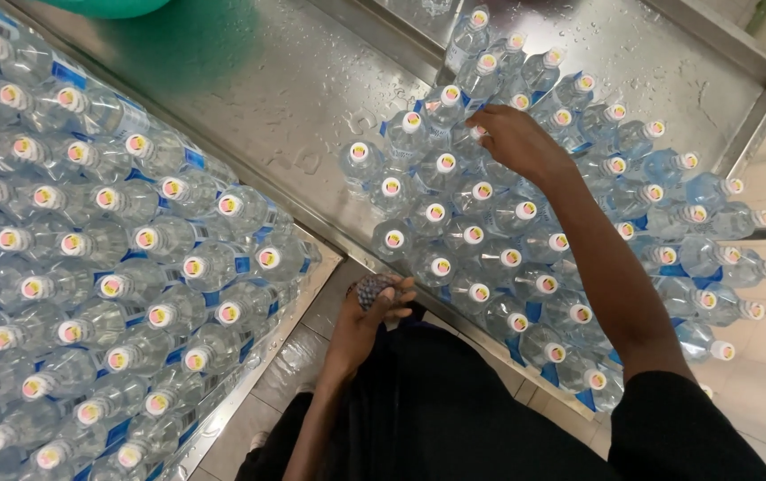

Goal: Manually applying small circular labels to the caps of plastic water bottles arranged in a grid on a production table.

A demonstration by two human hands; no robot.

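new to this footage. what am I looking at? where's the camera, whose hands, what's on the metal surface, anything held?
There is one picture, taken by a camera worn on a person's head, looking down. No machine: the two bare arms coming up from the bottom edge are that person's own.

The right hand reaches out over a crowd of upright clear bottles with pale caps and blue labels, standing on a wet steel table. Its fingertips are at a bottle cap near the far side of the crowd; whether it grips it, I cannot tell.

The left hand stays close to the body and is closed around a small dark object; what it is, I cannot tell.

To the left, a second batch of bottles fills another steel surface. Between the two, tiled floor shows.
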